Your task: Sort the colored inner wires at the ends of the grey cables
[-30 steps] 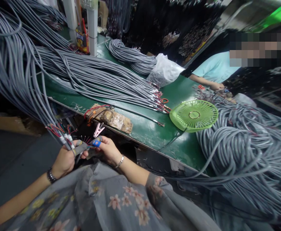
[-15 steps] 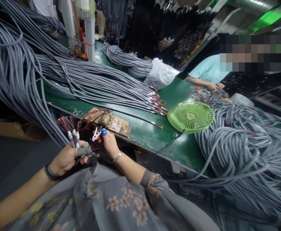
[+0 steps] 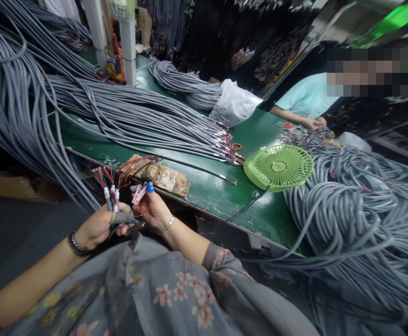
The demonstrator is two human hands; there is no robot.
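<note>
Grey cable ends (image 3: pixel 107 196) with white sleeves stand up out of your left hand (image 3: pixel 99 225), which is wrapped firmly round them in front of your lap, just off the edge of the green table (image 3: pixel 221 200). Their red, green and dark wires (image 3: pixel 102 176) splay at the top, while more thin wires (image 3: pixel 139 222) fan out beside your covered finger. Your right hand (image 3: pixel 155 211) is close by — thumb in a blue wrap (image 3: pixel 149 187) — and pinches the pink clip (image 3: pixel 138 194) near the taped block (image 3: pixel 170 179) at the table's edge. Behind the block, a long bundle of grey cables (image 3: pixel 144 116) lies across the table, its ends pointing towards the green fan (image 3: pixel 279 166). Beyond the fan, a co-worker's hands (image 3: pixel 312 123) are at some wires, near the heaped cable coils (image 3: pixel 357 219) on your right.
</note>
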